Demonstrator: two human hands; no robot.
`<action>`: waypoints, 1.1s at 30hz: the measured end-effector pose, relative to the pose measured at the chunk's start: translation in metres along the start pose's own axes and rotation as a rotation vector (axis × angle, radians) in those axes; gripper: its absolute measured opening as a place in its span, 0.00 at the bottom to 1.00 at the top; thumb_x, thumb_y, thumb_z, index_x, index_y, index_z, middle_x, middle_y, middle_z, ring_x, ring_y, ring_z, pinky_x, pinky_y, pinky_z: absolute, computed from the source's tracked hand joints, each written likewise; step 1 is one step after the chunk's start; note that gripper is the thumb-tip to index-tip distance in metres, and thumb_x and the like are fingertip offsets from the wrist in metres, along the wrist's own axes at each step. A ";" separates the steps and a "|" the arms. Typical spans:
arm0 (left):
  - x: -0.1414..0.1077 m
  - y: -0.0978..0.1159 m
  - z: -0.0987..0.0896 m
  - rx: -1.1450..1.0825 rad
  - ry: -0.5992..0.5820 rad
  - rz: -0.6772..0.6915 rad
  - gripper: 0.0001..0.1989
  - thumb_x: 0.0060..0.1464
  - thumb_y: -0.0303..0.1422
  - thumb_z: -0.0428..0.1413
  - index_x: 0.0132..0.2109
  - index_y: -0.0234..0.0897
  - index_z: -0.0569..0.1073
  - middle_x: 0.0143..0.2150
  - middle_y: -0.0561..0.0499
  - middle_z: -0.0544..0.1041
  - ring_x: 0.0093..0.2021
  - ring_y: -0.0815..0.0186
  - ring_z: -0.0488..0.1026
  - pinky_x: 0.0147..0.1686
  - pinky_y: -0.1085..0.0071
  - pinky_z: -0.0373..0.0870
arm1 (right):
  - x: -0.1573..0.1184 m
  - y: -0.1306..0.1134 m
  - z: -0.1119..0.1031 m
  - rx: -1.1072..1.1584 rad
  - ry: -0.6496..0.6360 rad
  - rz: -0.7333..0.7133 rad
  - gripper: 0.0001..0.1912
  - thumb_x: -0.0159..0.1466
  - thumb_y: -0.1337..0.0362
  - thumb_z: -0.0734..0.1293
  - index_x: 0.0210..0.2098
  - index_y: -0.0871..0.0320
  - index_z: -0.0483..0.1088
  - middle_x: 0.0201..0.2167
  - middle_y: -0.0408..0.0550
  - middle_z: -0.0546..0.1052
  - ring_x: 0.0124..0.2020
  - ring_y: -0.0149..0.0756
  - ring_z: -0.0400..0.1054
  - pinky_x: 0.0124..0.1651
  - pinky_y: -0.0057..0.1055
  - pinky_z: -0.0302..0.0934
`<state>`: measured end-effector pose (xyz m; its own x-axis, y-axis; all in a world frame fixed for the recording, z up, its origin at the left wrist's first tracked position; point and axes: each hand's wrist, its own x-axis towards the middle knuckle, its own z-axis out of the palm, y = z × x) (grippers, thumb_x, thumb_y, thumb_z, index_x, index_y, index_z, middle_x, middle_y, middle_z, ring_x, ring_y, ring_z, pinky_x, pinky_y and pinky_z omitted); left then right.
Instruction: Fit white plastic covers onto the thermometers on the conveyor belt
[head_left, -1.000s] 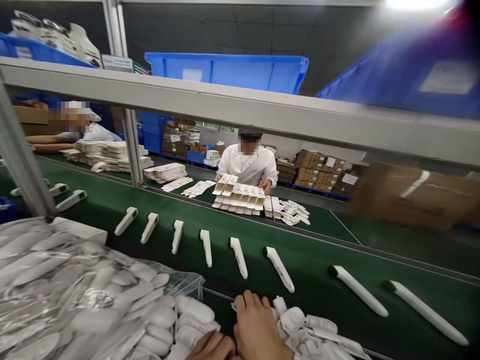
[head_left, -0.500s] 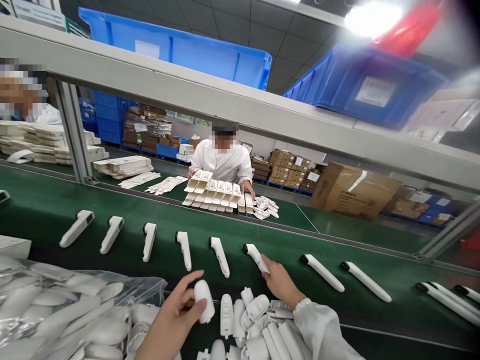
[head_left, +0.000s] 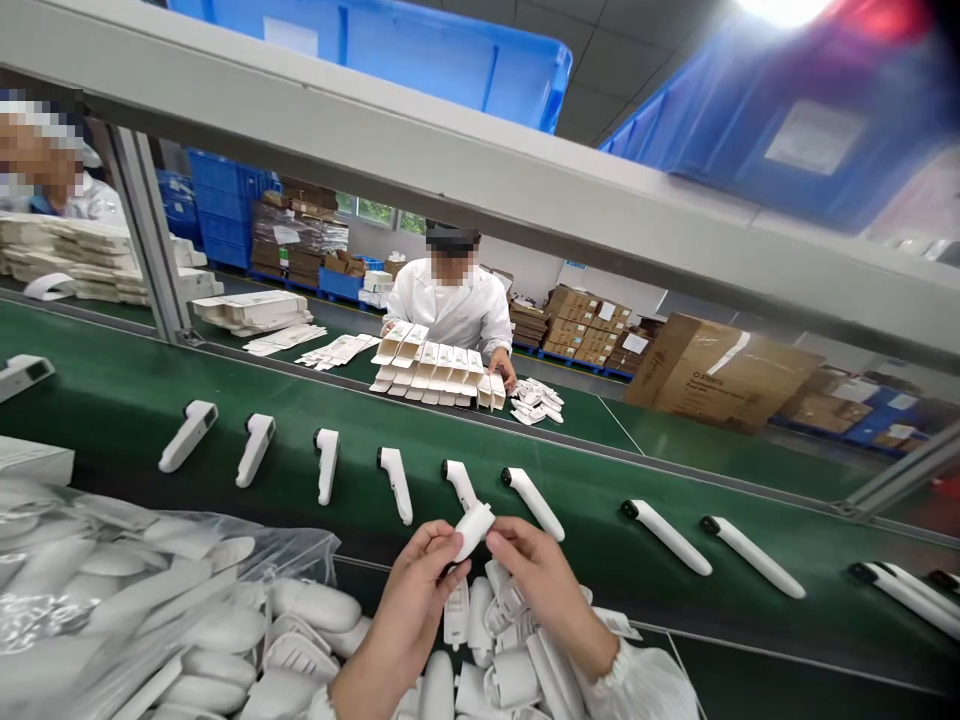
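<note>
Near the middle, my left hand pinches a short white plastic cover between thumb and fingers. My right hand has its thumb and fingers closed at the cover's right end, touching it. Just behind the cover lies a white handheld device on the green belt, its lower end hidden. Another white device with a black tip lies right behind my right hand. Below both hands is a pile of loose white covers.
A clear plastic bag of white parts fills the lower left. Several devices line the belt. Beyond, a person handles small open boxes. A metal beam with blue bins crosses above.
My right hand has let go of a device on the belt and come to the cover. My left hand has moved right and up with the cover, now tilted. The view has shifted slightly.
</note>
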<state>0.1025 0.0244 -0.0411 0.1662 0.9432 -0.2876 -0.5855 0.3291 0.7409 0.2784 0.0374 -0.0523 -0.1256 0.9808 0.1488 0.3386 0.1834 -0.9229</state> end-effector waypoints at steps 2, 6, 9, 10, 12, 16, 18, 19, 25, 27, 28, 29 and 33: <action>-0.003 -0.004 0.000 0.199 -0.093 0.040 0.11 0.53 0.38 0.60 0.34 0.40 0.65 0.30 0.56 0.67 0.35 0.68 0.68 0.38 0.73 0.67 | -0.005 -0.011 0.021 0.258 0.012 0.040 0.18 0.65 0.49 0.67 0.38 0.59 0.72 0.33 0.47 0.74 0.36 0.40 0.69 0.40 0.31 0.64; -0.013 0.002 -0.004 1.000 -0.099 0.367 0.08 0.58 0.36 0.52 0.44 0.41 0.69 0.43 0.49 0.73 0.47 0.58 0.69 0.42 0.65 0.66 | 0.010 -0.008 0.020 0.337 0.066 0.072 0.20 0.61 0.49 0.70 0.42 0.59 0.72 0.33 0.45 0.73 0.34 0.38 0.66 0.35 0.29 0.62; -0.021 0.005 -0.006 1.602 -0.113 0.422 0.13 0.59 0.36 0.51 0.50 0.41 0.70 0.49 0.45 0.71 0.51 0.51 0.68 0.45 0.57 0.67 | 0.029 0.013 -0.002 0.120 0.038 0.096 0.25 0.62 0.50 0.67 0.52 0.59 0.72 0.41 0.49 0.74 0.38 0.42 0.68 0.37 0.33 0.65; -0.023 0.004 -0.006 1.735 -0.141 0.385 0.13 0.58 0.36 0.51 0.49 0.40 0.71 0.47 0.44 0.72 0.49 0.50 0.69 0.45 0.55 0.68 | 0.033 0.020 -0.008 0.002 0.018 0.092 0.23 0.63 0.53 0.65 0.53 0.59 0.72 0.43 0.51 0.74 0.40 0.44 0.69 0.40 0.35 0.66; -0.025 0.000 -0.005 1.900 -0.186 0.348 0.12 0.57 0.32 0.50 0.46 0.38 0.73 0.45 0.43 0.72 0.48 0.50 0.70 0.44 0.54 0.70 | 0.039 0.030 -0.015 -0.266 -0.047 0.043 0.21 0.66 0.60 0.62 0.56 0.59 0.72 0.48 0.52 0.73 0.46 0.45 0.68 0.50 0.38 0.64; -0.025 -0.004 -0.004 2.011 -0.217 0.407 0.16 0.52 0.22 0.47 0.46 0.35 0.72 0.45 0.41 0.72 0.47 0.50 0.71 0.43 0.53 0.73 | 0.043 0.034 -0.013 -0.680 -0.166 -0.010 0.27 0.68 0.71 0.56 0.66 0.63 0.59 0.51 0.58 0.70 0.54 0.45 0.64 0.58 0.37 0.57; -0.025 -0.003 -0.005 2.042 -0.245 0.427 0.17 0.51 0.21 0.47 0.46 0.34 0.72 0.45 0.40 0.72 0.47 0.50 0.71 0.44 0.53 0.73 | 0.044 0.033 -0.011 -0.783 -0.171 0.028 0.28 0.69 0.71 0.56 0.69 0.68 0.53 0.52 0.61 0.69 0.54 0.48 0.63 0.57 0.38 0.58; -0.025 -0.002 -0.005 2.053 -0.261 0.437 0.17 0.51 0.21 0.47 0.46 0.33 0.72 0.44 0.40 0.72 0.48 0.50 0.70 0.44 0.54 0.73 | 0.045 0.034 -0.011 -0.815 -0.160 0.046 0.29 0.70 0.70 0.55 0.69 0.69 0.52 0.52 0.63 0.69 0.55 0.49 0.63 0.57 0.38 0.58; -0.020 -0.002 -0.011 2.078 -0.318 0.430 0.21 0.50 0.16 0.45 0.48 0.33 0.71 0.45 0.41 0.71 0.48 0.53 0.69 0.45 0.57 0.72 | 0.035 0.044 -0.025 -0.872 -0.182 0.089 0.30 0.71 0.69 0.53 0.71 0.66 0.45 0.52 0.60 0.68 0.54 0.49 0.61 0.56 0.38 0.59; -0.017 0.000 -0.013 2.037 -0.337 0.400 0.22 0.51 0.14 0.42 0.47 0.33 0.71 0.45 0.41 0.71 0.49 0.53 0.69 0.49 0.57 0.71 | 0.032 0.048 -0.030 -0.878 -0.186 0.082 0.30 0.70 0.70 0.53 0.71 0.65 0.46 0.52 0.59 0.68 0.54 0.48 0.62 0.55 0.38 0.60; -0.015 0.002 -0.014 1.994 -0.340 0.379 0.22 0.52 0.14 0.42 0.48 0.32 0.71 0.46 0.41 0.70 0.50 0.54 0.68 0.50 0.58 0.70 | 0.033 0.050 -0.032 -0.883 -0.168 0.081 0.29 0.70 0.70 0.53 0.70 0.64 0.49 0.53 0.59 0.68 0.54 0.48 0.63 0.54 0.38 0.60; -0.013 0.004 -0.016 1.939 -0.337 0.357 0.22 0.54 0.15 0.41 0.49 0.32 0.71 0.48 0.40 0.70 0.52 0.54 0.68 0.52 0.59 0.69 | 0.035 0.051 -0.033 -0.892 -0.142 0.083 0.28 0.70 0.70 0.54 0.69 0.64 0.52 0.53 0.59 0.69 0.53 0.48 0.63 0.54 0.37 0.60; -0.009 0.016 -0.019 1.740 -0.261 0.275 0.19 0.59 0.17 0.39 0.51 0.34 0.67 0.50 0.43 0.67 0.43 0.60 0.73 0.40 0.67 0.70 | 0.049 0.049 -0.030 -0.996 -0.079 0.114 0.22 0.72 0.66 0.57 0.64 0.66 0.59 0.48 0.61 0.72 0.50 0.51 0.67 0.49 0.38 0.62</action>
<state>0.0761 0.0206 -0.0383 0.4283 0.8991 -0.0907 0.7895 -0.3235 0.5216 0.3167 0.0963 -0.0794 -0.0935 0.9954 0.0206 0.9735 0.0957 -0.2077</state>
